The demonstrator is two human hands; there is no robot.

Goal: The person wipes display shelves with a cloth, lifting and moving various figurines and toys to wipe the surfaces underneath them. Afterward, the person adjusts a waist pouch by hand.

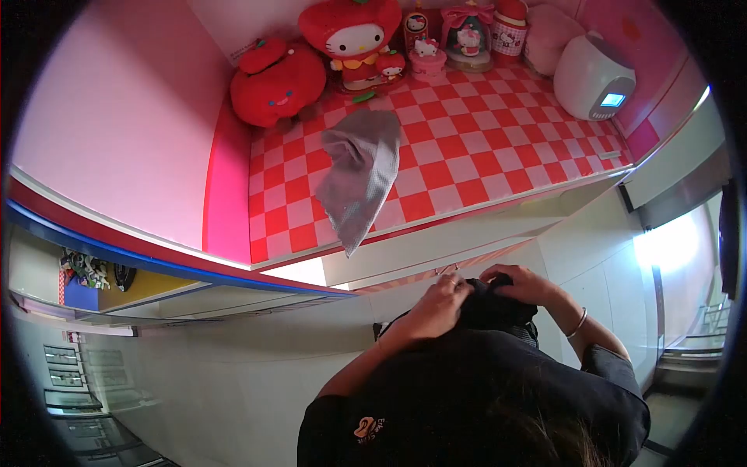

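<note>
At the front of my waist, a bunched black fabric item (pixel 494 303) sits between my hands; whether it is a bag or clothing I cannot tell. My left hand (pixel 445 302) is closed at its left side, fingers curled and pinching near its top. My right hand (pixel 523 285) grips the upper right part of it, with the fingertips partly hidden. Beyond my hands, a crumpled grey cloth (pixel 362 171) lies on the red-and-pink checkered shelf (pixel 467 144), one corner hanging over its front edge.
Along the shelf's back stand a red plush toy (pixel 278 84), a large red-hooded cat figure (pixel 354 43), a snow-globe-like ornament (pixel 468 39) and a white device with a lit screen (pixel 591 78). Pink wall panels (pixel 124 117) flank the shelf. Pale floor tiles (pixel 257 366) lie below.
</note>
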